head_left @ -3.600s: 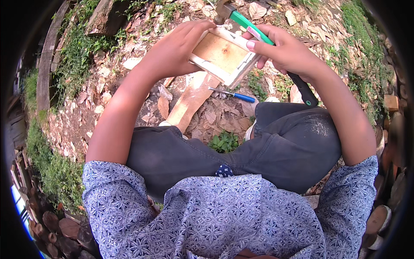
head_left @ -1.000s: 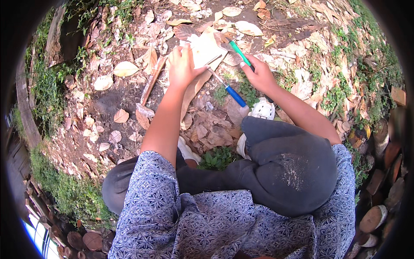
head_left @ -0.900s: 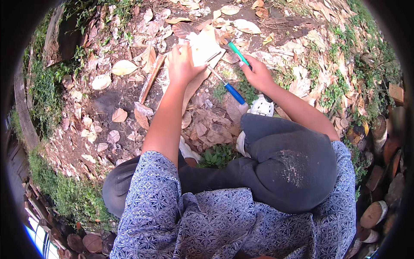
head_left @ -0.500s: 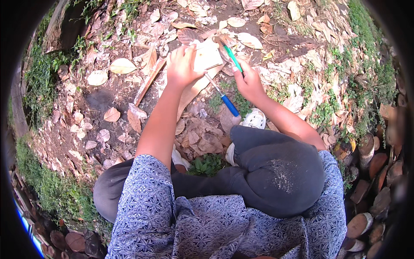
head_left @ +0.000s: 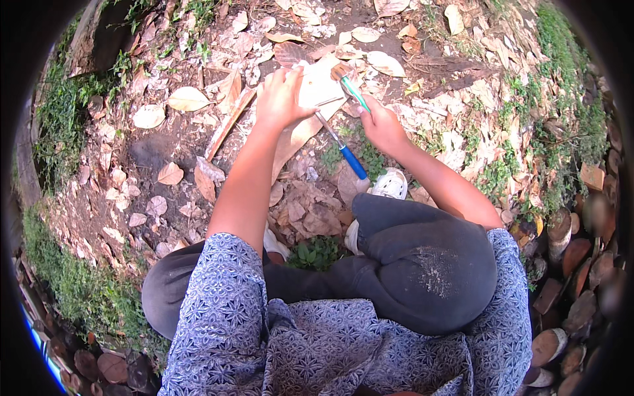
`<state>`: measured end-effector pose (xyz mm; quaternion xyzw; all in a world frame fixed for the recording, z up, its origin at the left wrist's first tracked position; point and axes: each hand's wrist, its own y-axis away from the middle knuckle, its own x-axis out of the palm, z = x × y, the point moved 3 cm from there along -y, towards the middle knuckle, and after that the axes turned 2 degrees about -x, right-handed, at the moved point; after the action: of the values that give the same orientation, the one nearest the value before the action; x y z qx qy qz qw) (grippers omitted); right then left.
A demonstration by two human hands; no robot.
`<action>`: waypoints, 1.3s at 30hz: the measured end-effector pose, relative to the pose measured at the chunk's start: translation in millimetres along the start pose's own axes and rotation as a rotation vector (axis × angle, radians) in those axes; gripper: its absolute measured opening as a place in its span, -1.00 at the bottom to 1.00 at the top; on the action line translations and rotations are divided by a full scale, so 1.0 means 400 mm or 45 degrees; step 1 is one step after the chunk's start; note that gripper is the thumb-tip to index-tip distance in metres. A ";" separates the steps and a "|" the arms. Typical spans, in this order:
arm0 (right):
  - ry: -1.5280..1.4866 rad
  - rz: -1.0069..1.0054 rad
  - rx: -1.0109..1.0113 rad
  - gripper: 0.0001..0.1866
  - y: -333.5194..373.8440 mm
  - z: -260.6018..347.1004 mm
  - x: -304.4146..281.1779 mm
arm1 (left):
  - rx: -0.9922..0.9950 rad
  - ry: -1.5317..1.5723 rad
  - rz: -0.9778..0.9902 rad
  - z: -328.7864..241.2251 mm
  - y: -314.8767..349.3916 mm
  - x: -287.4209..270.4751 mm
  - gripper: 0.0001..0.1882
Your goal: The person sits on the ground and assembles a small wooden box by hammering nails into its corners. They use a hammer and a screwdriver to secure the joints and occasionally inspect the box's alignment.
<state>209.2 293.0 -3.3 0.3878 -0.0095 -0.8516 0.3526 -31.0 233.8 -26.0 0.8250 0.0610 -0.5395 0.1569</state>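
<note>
My left hand (head_left: pixel 279 99) lies over the left side of a pale flat wooden board (head_left: pixel 318 84), fingers spread and thumb stretched along its near edge. In my right hand (head_left: pixel 383 125) is a flat paintbrush (head_left: pixel 354 92) with a green handle. Its brown bristles sit at the board's right edge; whether they touch it, I cannot tell. Beneath the board a longer brown plank (head_left: pixel 288 150) slants toward me. A blue-handled tool (head_left: pixel 352 161) with a thin metal shaft rests between my hands, its far end meeting the board's near edge.
Left of the board lies a narrow wooden strip (head_left: pixel 228 127) on leaf-covered ground. My shoe (head_left: pixel 391 183) and bent knee (head_left: pixel 429 264) are close below my right hand. A pile of cut wood (head_left: pixel 576 257) lines the right side, and a thick timber (head_left: pixel 99 39) stands at far left.
The paintbrush has turned in my right hand, so its wide bristle face now shows, and its tip has shifted slightly right and nearer. My left hand stays almost where it was.
</note>
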 end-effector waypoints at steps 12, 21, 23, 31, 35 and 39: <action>-0.333 -0.405 -0.370 -0.59 0.002 0.144 -0.087 | 0.006 -0.014 -0.025 0.015 0.006 0.011 0.13; -0.489 -0.273 -0.263 -0.61 0.001 0.149 -0.097 | 0.006 -0.036 -0.026 0.020 0.007 0.019 0.12; -0.615 -0.385 -0.365 -0.62 -0.012 0.189 -0.128 | 0.046 -0.003 -0.084 0.030 0.006 0.018 0.12; -0.238 -0.059 0.001 -0.65 0.019 0.087 -0.051 | 0.070 0.021 -0.097 0.032 0.004 0.026 0.11; -0.476 -0.308 -0.341 -0.68 -0.009 0.161 -0.126 | 0.060 0.041 -0.089 0.038 0.007 0.024 0.11; -0.198 -0.149 -0.193 -0.73 -0.012 0.056 -0.049 | 0.056 0.009 -0.081 0.022 0.002 0.017 0.09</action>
<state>200.4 302.7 23.6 0.2929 0.0501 -0.8965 0.3287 -35.8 229.6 -35.3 0.8279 0.0757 -0.5424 0.1212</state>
